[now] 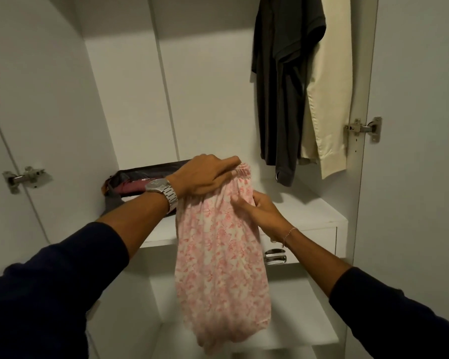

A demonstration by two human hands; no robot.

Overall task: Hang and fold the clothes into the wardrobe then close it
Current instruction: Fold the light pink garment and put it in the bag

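Observation:
A pink floral garment (221, 268) with a gathered elastic top hangs down in front of the open white wardrobe. My left hand (205, 177) grips its top edge from above, at the level of the middle shelf (309, 211). My right hand (257, 208) pinches the cloth's right side just below the elastic. The garment's lower end droops past the shelf edge toward the lower shelf (303, 317).
A dark folded stack (138, 182) lies at the back left of the middle shelf. A dark grey shirt (283, 86) and a cream garment (329, 99) hang at the upper right. A drawer with a chrome handle (275, 256) sits under the shelf. Both doors stand open, hinges (363, 128) showing.

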